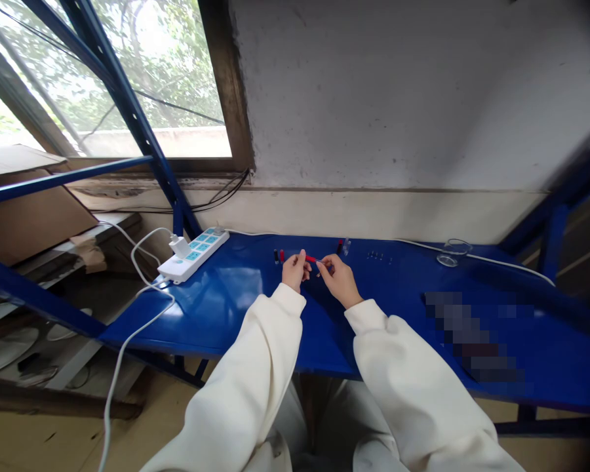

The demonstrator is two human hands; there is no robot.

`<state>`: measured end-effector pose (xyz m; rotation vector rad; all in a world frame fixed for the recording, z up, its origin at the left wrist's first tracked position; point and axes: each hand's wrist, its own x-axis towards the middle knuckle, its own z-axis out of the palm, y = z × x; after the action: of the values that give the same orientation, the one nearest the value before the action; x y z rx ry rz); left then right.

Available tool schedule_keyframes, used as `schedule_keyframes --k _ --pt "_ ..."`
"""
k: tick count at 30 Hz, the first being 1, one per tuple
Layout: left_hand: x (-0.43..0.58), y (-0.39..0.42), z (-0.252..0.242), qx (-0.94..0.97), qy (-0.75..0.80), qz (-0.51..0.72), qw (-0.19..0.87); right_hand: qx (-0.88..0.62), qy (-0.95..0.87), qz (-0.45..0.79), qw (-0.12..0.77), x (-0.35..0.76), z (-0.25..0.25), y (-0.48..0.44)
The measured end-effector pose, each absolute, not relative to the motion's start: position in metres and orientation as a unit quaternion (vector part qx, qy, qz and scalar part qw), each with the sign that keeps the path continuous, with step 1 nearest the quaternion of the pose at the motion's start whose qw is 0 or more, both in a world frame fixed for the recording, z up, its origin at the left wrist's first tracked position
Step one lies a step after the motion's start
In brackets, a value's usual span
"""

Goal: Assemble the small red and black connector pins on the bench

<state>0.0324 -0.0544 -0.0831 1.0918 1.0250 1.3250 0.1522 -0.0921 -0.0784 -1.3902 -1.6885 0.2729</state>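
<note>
My left hand [295, 270] is closed on one end of a slim red rod-like piece [311, 259], above the blue table. The fingers of my right hand [340, 278] are pinched together at the other end, where a thin pale tip shows between the hands. A short black cylinder [276, 255] and a short red cylinder [282, 255] stand just beyond my left hand. Past my right hand is a small red and black piece [339, 246] beside a clear plastic piece [347, 246]. Several tiny metal pins [376, 255] sit further right.
A white power strip [194, 255] with a plugged-in charger [179, 246] lies at the left of the blue table [236, 308]. A white cable [501, 262] and a clear round item [447, 261] are at back right. A blurred dark patch [472, 334] covers the right side.
</note>
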Motion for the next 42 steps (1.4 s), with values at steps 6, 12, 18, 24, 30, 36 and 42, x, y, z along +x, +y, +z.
schedule_keyframes --k 6,12,18,24,30,36,42 --pt "0.0319 -0.0567 -0.077 0.445 0.422 0.611 0.5 -0.561 -0.696 0.098 0.438 0.1533 -0.0811 -0.0903" --pt "0.0327 -0.0561 -0.0801 0.473 0.419 0.61 0.478 -0.532 -0.713 0.073 0.451 0.1552 -0.0846 -0.0879" --pt "0.0315 -0.054 -0.0821 0.451 0.443 0.656 0.412 -0.555 -0.715 0.058 0.422 0.1584 -0.0874 -0.0859" --pt "0.032 -0.0533 -0.0838 0.468 0.444 0.631 0.43 -0.546 -0.646 0.157 0.51 0.1572 -0.0844 -0.0837" --pt "0.0365 -0.0575 -0.0826 0.533 0.398 0.567 0.486 -0.496 -0.65 0.273 0.506 0.154 -0.0838 -0.0841" --pt "0.0366 -0.0591 -0.0807 0.512 0.39 0.568 0.513 -0.499 -0.675 0.273 0.469 0.1551 -0.0886 -0.0824" --pt "0.0363 -0.0584 -0.0821 0.515 0.392 0.562 0.514 -0.494 -0.702 0.256 0.445 0.1546 -0.0863 -0.0851"
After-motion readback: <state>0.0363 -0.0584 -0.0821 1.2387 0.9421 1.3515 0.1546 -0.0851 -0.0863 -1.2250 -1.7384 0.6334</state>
